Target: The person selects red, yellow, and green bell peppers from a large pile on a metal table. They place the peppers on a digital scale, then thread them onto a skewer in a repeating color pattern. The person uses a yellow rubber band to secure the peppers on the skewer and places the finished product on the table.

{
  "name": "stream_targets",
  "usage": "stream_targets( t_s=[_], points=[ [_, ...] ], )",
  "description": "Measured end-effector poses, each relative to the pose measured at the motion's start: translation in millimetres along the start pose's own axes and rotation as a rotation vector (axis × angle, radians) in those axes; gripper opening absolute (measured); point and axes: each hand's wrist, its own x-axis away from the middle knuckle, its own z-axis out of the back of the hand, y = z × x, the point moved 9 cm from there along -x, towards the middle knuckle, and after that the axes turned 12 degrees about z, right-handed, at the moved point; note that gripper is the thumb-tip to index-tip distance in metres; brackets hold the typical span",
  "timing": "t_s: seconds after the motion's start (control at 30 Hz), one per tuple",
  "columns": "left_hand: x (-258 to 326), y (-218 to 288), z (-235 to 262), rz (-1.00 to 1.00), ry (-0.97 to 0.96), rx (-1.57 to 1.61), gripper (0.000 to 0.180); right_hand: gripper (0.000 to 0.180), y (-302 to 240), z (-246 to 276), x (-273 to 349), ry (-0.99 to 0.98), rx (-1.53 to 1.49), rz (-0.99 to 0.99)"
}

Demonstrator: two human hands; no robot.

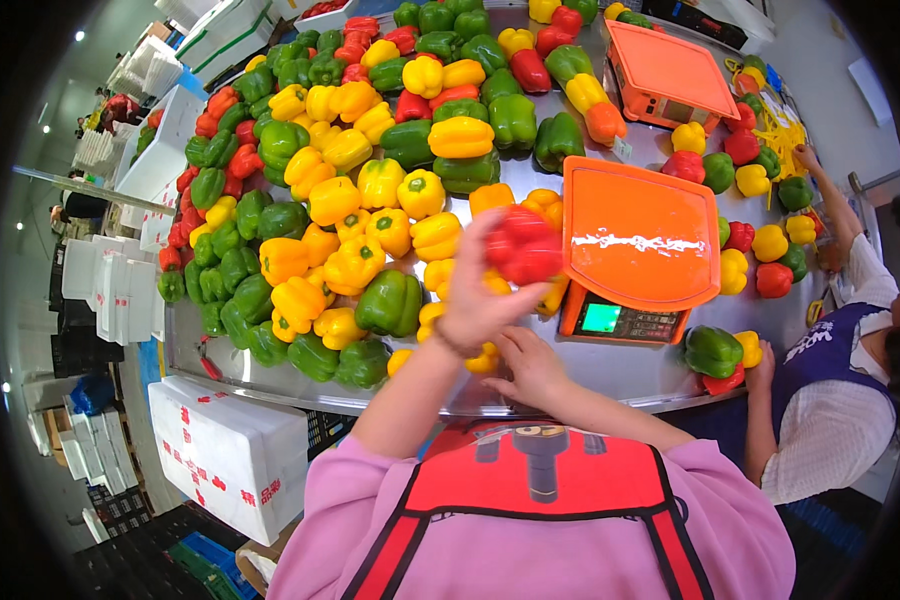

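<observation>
My left hand [478,285] is closed round a red bell pepper [523,246], held up just left of the orange scale [642,232]. Below it, my right hand [532,370] lies at the table's near edge with its fingers apart and nothing visible in it. Beside those fingertips is a yellow bell pepper [483,358], partly hidden by my left wrist. Many yellow peppers spread out left of my hands, with a large green bell pepper [389,303] among them. The scale has a lit green display [601,317] on its near side.
A heap of green, red and yellow peppers covers the metal table's [270,375] left and far parts. A second orange scale [670,70] stands farther back. At right, a co-worker in a purple apron [820,370] reaches among peppers. A white foam box [232,455] stands at lower left.
</observation>
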Motion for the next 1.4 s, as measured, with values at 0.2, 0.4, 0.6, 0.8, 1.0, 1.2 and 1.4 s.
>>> stream_targets(
  t_s=[0.2, 0.4, 0.6, 0.8, 1.0, 1.2, 1.4],
  points=[
    [-36, -18, -118, -0.281, -0.118, -0.573, 0.082, 0.054, 13, -28, -9, 0.095, -0.054, 0.1],
    [-42, -31, -128, -0.209, -0.186, -0.702, 0.091, 0.067, 6, 27, 11, 0.075, -0.227, -0.053],
    [-28, -16, -67, -0.233, -0.086, -0.588, 0.093, 0.074, 9, 137, 51, 0.238, -0.096, -0.158],
    [28, -18, 101, 0.085, 0.377, -0.433, 0.061, 0.069, 57, 235, 112, 0.735, 0.125, -0.398],
    [96, -43, 184, 0.47, 0.537, -1.31, 0.052, 0.07, 91, 231, 88, 0.685, 0.373, -0.358],
    [98, -61, 190, 0.367, 0.547, -1.181, 0.061, 0.072, 115, 219, 74, 0.789, 0.303, -0.349],
    [107, -51, 190, 0.381, 0.576, -1.136, 0.061, 0.066, 102, 223, 89, 0.844, 0.195, -0.349]
  ],
)
